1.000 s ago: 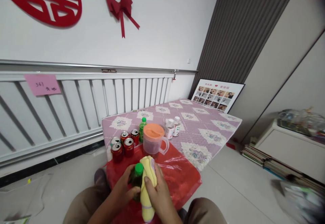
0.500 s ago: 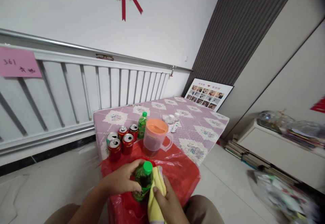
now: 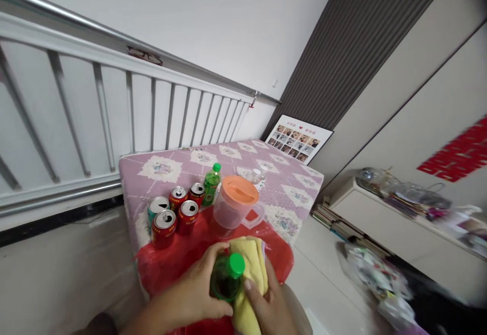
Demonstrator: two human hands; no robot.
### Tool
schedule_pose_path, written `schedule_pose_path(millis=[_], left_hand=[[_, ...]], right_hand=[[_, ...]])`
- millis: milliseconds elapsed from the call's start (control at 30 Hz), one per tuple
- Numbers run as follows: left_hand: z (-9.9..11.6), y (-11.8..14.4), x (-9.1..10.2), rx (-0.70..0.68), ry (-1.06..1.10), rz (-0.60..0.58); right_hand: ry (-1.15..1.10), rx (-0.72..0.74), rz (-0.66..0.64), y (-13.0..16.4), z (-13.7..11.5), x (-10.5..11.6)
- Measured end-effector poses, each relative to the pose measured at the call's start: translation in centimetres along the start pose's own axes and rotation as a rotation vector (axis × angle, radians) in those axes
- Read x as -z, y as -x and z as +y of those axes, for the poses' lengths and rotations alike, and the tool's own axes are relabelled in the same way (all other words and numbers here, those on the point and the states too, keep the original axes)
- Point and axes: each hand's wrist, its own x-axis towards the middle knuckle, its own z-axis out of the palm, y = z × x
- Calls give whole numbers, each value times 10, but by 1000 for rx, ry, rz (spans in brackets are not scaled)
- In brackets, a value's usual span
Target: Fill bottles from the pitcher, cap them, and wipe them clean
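My left hand (image 3: 196, 287) grips a green bottle with a green cap (image 3: 228, 278) low in the middle of the view. My right hand (image 3: 266, 307) holds a yellow cloth (image 3: 249, 269) pressed against the bottle's right side. Both hands are over a red plastic sheet (image 3: 175, 259) that covers the near end of a low surface. Just beyond stands a clear jug with an orange lid (image 3: 236, 204).
Several red cans and one green can (image 3: 171, 212) stand left of the jug, with a second green bottle (image 3: 211, 185) and small clear bottles (image 3: 256, 178) behind. A purple patterned cover (image 3: 228, 155) lies past them. White railing at left; books and a white cabinet (image 3: 380, 223) at right.
The view has tilted down and swung right. The cloth has shifted from the bottle's front toward its right side, and the bottle's cap now faces the camera more.
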Motion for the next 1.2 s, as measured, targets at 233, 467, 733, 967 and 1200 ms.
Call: schedule_pose_path(millis=[233, 467, 733, 967, 1200], left_hand=[[-16, 8, -10, 18, 5, 161], [-20, 8, -8, -132, 30, 156], [-23, 2, -4, -164, 48, 177], [-19, 7, 4, -77, 47, 140], [-19, 6, 9, -50, 6, 130]], right_hand=[[-112, -100, -92, 6, -4, -5], [293, 147, 201, 12, -14, 4], [123, -18, -84, 3, -9, -15], [153, -1, -70, 6, 7, -21], [106, 60, 89, 12, -35, -15]])
